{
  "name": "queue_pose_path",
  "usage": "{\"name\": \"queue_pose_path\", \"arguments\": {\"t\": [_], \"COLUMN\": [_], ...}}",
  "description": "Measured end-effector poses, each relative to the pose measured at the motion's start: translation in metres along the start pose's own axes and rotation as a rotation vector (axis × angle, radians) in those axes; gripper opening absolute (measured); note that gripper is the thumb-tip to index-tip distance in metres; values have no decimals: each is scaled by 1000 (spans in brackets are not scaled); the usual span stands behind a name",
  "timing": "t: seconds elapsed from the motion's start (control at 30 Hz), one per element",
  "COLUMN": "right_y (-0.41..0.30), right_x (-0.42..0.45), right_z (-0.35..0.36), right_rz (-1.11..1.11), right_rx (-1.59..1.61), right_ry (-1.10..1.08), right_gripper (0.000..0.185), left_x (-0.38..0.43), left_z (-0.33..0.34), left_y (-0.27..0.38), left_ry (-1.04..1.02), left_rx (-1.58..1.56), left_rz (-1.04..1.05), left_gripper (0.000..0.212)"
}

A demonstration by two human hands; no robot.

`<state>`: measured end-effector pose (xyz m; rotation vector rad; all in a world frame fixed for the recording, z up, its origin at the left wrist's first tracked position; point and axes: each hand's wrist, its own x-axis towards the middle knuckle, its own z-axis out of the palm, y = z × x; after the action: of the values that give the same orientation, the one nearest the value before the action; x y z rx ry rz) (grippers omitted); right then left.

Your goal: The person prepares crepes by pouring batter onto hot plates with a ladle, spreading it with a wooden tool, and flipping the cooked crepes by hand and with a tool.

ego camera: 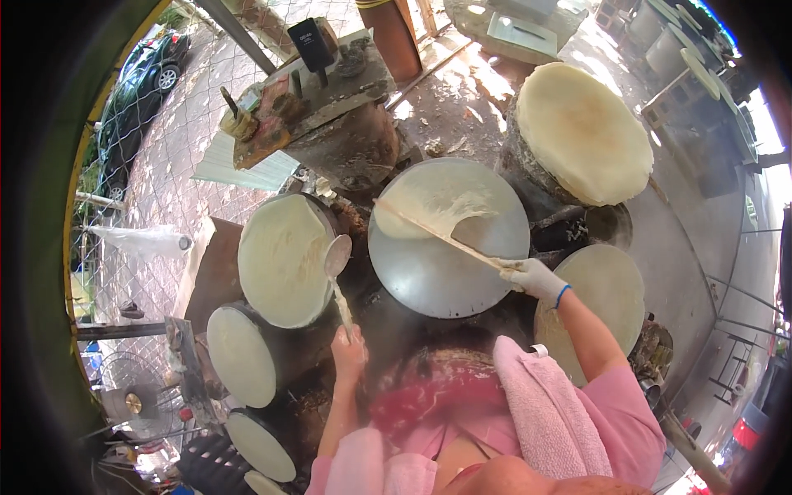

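In front of me is a round metal griddle [442, 281], with pale wet batter [411, 201] spread over its far part and bare metal nearer me. My right hand [535, 281], in a white knit glove with a blue cuff, grips a long thin wooden stick [433, 230]. The stick lies across the griddle, along the batter's near side. My left hand [350, 352] is bare and holds a ladle [338, 255] by its batter-coated handle. The ladle's bowl overlaps the right edge of a pale round flatbread sheet [281, 266] on the left griddle.
A thick stack of round flatbreads [581, 133] stands far right. Pale sheets cover the right griddle [603, 297] and the lower-left griddles [241, 357]. A phone [309, 46] stands on a cluttered ledge [346, 93] beyond. Wire fencing [185, 124] and a fan [133, 402] are left.
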<state>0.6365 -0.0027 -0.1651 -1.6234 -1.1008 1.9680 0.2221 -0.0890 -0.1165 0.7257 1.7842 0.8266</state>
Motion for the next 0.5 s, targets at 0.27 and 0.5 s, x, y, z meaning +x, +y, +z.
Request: {"name": "queue_pose_path", "arguments": {"t": [0.27, 0.5], "right_y": [-3, -13], "right_x": [33, 27], "right_z": [-28, -49], "right_rz": [-55, -94], "right_rx": [-142, -71], "right_ry": [-62, 42], "right_gripper": [40, 43], "left_x": [1, 15], "left_z": [-10, -30], "left_y": [-7, -43], "left_ry": [0, 97], "left_rx": [8, 270], "left_rz": [-18, 117], "left_gripper": [18, 23]}}
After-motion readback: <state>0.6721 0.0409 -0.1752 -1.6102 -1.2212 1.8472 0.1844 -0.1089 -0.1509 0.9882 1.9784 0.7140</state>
